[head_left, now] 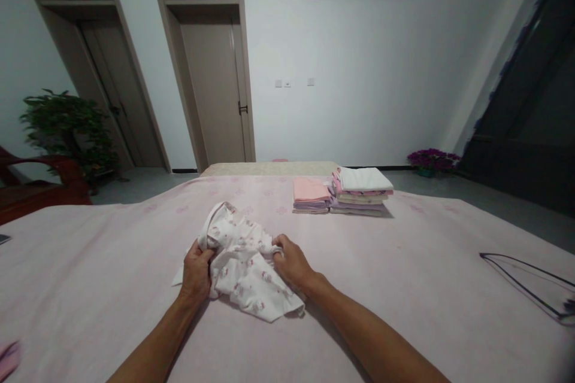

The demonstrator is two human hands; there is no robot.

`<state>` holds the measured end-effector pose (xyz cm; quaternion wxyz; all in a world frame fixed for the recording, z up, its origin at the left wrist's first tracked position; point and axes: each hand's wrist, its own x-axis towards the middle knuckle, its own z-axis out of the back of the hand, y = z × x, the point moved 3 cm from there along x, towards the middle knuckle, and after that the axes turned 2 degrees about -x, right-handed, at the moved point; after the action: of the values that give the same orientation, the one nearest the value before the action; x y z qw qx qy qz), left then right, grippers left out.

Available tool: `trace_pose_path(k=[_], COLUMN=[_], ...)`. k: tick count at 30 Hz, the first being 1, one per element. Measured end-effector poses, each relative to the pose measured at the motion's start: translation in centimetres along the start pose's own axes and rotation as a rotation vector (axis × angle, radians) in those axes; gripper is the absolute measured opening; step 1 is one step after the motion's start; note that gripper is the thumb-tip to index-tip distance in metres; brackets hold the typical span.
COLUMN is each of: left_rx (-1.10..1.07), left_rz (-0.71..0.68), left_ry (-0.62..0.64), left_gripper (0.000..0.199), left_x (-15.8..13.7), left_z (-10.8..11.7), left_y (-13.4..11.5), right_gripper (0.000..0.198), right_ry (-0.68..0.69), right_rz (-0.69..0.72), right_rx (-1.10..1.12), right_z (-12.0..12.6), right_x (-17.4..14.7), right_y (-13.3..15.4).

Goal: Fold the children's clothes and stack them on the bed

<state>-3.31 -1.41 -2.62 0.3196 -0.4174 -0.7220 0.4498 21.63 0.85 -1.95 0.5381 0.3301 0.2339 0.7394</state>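
A white garment with a small reddish print [245,266] lies crumpled on the pink bedspread [381,311], partly lifted between my hands. My left hand [196,269] grips its left edge, thumb over the cloth. On the other side my right hand [291,260] pinches a gathered bit of the fabric. The garment's lower part spreads out toward me, and its upper left edge stands up in a fold. Which kind of garment it is cannot be made out.
Beyond the garment sit a stack of folded pink and lilac cloths [311,196] and a taller stack topped with white [363,182]. A dark wire hanger [521,284] lies at the right. A bit of pink cloth [8,360] shows at the lower left.
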Motion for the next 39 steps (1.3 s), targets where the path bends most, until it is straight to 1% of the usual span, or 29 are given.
trace_pose_path(k=[1, 3, 5, 6, 8, 10, 12, 14, 15, 17, 18, 19, 20, 21, 23, 25, 27, 31, 33, 35, 37, 39], left_rx=[-0.014, -0.048, -0.041, -0.001, 0.151, 0.342, 0.506, 0.632, 0.696, 0.837, 0.91, 0.971, 1.007, 1.015, 0.989, 0.977, 0.92, 0.663, 0.586, 0.511, 0.446, 0.388], left_rz=[-0.006, -0.025, -0.03, -0.022, -0.03, -0.098, -0.184, -0.208, -0.206, -0.228, -0.255, -0.285, -0.308, -0.318, -0.296, -0.256, -0.208, -0.148, -0.141, -0.109, -0.058, -0.024], left_ry=[-0.023, -0.068, -0.099, -0.105, -0.09, -0.038, 0.055, 0.187, 0.265, 0.406, 0.454, 0.475, 0.466, 0.432, 0.345, 0.285, 0.249, 0.164, 0.151, 0.16, 0.174, 0.177], left_gripper=[0.042, 0.04, 0.038, 0.039, 0.041, 0.043, 0.044, 0.045, 0.044, 0.042, 0.041, 0.041, 0.041, 0.041, 0.041, 0.035, 0.03, 0.028, 0.029, 0.032, 0.036, 0.041], left_x=[0.2, 0.6, 0.9, 1.0, 1.1, 1.1, 0.9, 0.6, 0.4, -0.1, -0.3, -0.5, -0.5, -0.5, -0.2, 0.2, 0.7, 1.7, 2.6, 4.0, 5.9, 7.9], left_z=[0.1, 0.5, 0.9, 1.1, 1.3, 1.3, 0.9, 0.3, 0.0, -0.7, -1.1, -1.5, -1.8, -2.1, -2.8, -3.6, -4.4, -5.4, -5.7, -5.8, -5.9, -6.0], left_y=[-0.1, -0.2, -0.2, -0.1, 0.2, 0.4, 0.7, 1.1, 1.4, 1.8, 1.9, 2.1, 2.2, 2.3, 2.6, 3.0, 3.5, 3.3, 2.4, 1.0, -0.7, -2.4], right_gripper=[0.029, 0.027, 0.034, 0.039, 0.044, 0.048, 0.05, 0.05, 0.05, 0.049, 0.05, 0.052, 0.054, 0.056, 0.059, 0.061, 0.063, 0.068, 0.067, 0.067, 0.069, 0.071], right_ry=[-0.058, -0.189, -0.271, -0.304, -0.394, -0.476, -0.443, -0.369, -0.325, -0.297, -0.295, -0.305, -0.315, -0.322, -0.327, -0.314, -0.281, -0.149, -0.078, -0.057, -0.105, -0.19], right_rz=[-0.035, -0.107, -0.187, -0.213, -0.275, -0.318, -0.392, -0.48, -0.5, -0.501, -0.486, -0.467, -0.447, -0.429, -0.401, -0.375, -0.365, -0.375, -0.367, -0.353, -0.339, -0.318], right_rx=[0.128, 0.36, 0.535, 0.594, 0.648, 0.67, 0.689, 0.677, 0.676, 0.674, 0.67, 0.656, 0.634, 0.607, 0.555, 0.545, 0.594, 0.792, 0.864, 0.885, 0.874, 0.875], right_z=[1.3, 4.8, 8.8, 10.9, 14.9, 18.1, 19.7, 20.0, 19.9, 19.5, 19.3, 19.1, 19.0, 18.9, 18.8, 18.6, 18.5, 18.6, 19.0, 19.6, 20.4, 21.1], right_x=[0.1, 0.3, 0.4, 0.2, -0.5, -1.8, -3.4, -5.0, -5.6, -6.5, -6.7, -6.7, -6.7, -6.5, -6.2, -6.1, -6.3, -7.6, -8.2, -8.5, -8.6, -8.3], right_y=[-0.5, -1.9, -3.9, -5.0, -7.7, -10.8, -13.8, -16.4, -17.4, -18.6, -18.8, -19.0, -19.0, -18.9, -18.6, -18.2, -17.7, -16.4, -15.9, -15.7, -15.9, -16.4])
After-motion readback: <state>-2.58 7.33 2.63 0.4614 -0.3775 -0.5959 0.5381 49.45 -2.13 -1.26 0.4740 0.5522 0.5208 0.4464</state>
